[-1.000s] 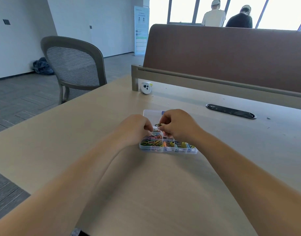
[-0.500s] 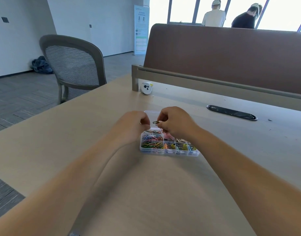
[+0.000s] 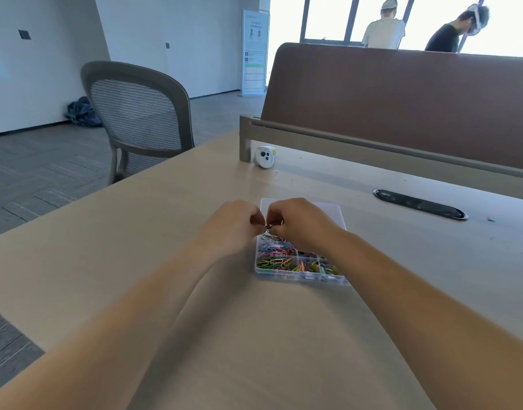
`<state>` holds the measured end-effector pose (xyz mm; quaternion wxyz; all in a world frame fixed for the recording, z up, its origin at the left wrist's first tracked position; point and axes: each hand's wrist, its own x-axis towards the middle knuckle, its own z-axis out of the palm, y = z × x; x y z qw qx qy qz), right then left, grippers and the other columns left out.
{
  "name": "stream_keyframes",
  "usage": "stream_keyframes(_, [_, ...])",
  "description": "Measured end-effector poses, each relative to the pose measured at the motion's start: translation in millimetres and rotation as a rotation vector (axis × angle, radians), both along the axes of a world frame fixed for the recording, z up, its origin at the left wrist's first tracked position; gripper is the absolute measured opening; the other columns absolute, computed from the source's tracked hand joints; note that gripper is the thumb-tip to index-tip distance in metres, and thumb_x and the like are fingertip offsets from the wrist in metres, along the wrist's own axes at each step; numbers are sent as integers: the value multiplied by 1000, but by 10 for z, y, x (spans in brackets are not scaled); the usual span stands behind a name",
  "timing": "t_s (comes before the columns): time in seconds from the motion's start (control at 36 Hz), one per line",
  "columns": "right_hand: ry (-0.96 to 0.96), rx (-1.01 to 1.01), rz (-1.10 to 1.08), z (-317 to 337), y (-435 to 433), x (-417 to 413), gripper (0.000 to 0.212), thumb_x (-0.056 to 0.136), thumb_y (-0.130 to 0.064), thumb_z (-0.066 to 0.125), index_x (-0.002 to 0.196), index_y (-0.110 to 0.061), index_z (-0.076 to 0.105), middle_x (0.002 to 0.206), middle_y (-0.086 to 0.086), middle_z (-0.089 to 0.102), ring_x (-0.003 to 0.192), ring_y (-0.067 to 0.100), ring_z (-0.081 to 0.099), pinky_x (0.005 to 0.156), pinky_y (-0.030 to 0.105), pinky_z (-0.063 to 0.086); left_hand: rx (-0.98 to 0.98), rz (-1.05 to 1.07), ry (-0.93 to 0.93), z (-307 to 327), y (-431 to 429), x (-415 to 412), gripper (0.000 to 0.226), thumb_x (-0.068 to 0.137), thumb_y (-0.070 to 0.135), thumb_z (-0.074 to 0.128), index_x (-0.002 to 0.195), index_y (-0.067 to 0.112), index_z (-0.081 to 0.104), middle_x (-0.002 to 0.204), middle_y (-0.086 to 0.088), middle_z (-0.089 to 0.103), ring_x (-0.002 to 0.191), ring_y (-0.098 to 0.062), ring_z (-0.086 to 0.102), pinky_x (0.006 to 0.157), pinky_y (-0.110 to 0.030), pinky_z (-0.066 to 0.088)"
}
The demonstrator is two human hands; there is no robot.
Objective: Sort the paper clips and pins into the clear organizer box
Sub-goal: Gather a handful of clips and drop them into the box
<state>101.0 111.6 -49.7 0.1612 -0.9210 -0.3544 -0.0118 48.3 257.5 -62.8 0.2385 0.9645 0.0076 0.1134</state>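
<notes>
A clear organizer box (image 3: pixel 295 278) lies on the wooden desk, its lid (image 3: pixel 328 211) folded open behind it. Its compartments hold several colourful paper clips (image 3: pixel 276 260) and small pins. Both hands hover above the box's far left compartment. My left hand (image 3: pixel 233 224) and my right hand (image 3: pixel 295 221) meet fingertip to fingertip and pinch a small dark clip (image 3: pixel 268 227) between them. The hands hide most of the far row of compartments.
A small white round device (image 3: pixel 264 156) stands by the divider post at the back. A black cable slot (image 3: pixel 420 204) sits in the desk to the right. A grey mesh chair (image 3: pixel 136 119) stands left of the desk. Two people stand by the far windows.
Both hands have drawn closer together over the box; the clip held by my right hand is now pinched by both hands. The view tilted slightly down.
</notes>
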Motion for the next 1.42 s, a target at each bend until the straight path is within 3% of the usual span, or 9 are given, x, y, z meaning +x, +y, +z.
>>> stream_keyframes(0.28, [-3, -13, 18, -18, 24, -11, 17, 88, -17, 68, 103, -21, 74, 96, -1, 70, 79, 14, 57, 56, 13, 32, 54, 10, -7, -66, -13, 17, 14, 89, 21, 62, 92, 16, 73, 88, -2, 66, 77, -16, 52, 64, -25, 32])
stream_keyframes(0.47, [23, -35, -12, -40, 5, 26, 18, 88, -16, 66, 103, -24, 74, 99, -2, 72, 83, 15, 64, 73, 23, 49, 41, 16, 0, -52, -19, 8, 12, 89, 20, 61, 93, 18, 73, 95, 0, 68, 79, -12, 51, 68, -23, 35])
stream_keyframes(0.61, [22, -38, -26, -34, -19, 18, 21, 91, -13, 63, 107, -21, 73, 107, -2, 70, 90, 15, 63, 77, 20, 43, 40, 26, 9, -58, -22, 10, 12, 89, 20, 61, 93, 19, 72, 96, 1, 67, 79, -12, 52, 68, -24, 36])
stream_keyframes(0.83, [0, -18, -35, -47, -51, 6, 17, 92, -10, 61, 102, -19, 72, 102, -1, 70, 83, 13, 59, 72, 20, 39, 57, 15, 22, -65, -40, 27, 14, 89, 20, 61, 96, 19, 72, 99, 1, 68, 82, -11, 53, 71, -23, 38])
stream_keyframes(1.11, [3, 18, -71, -20, -61, 57, 25, 92, -8, 57, 109, -19, 71, 108, -1, 69, 93, 13, 62, 85, 25, 50, 81, -13, 20, 2, -104, 48, 18, 87, 10, 58, 93, 18, 74, 98, 0, 69, 89, -16, 60, 73, -23, 41])
stream_keyframes(1.42, [43, 41, -78, -12, -66, 12, 24, 89, -4, 62, 105, -19, 72, 102, -1, 71, 88, 14, 65, 88, 30, 54, 103, -7, 36, -7, -113, 44, 19, 88, 14, 58, 96, 19, 74, 99, -2, 70, 91, -19, 61, 76, -26, 44])
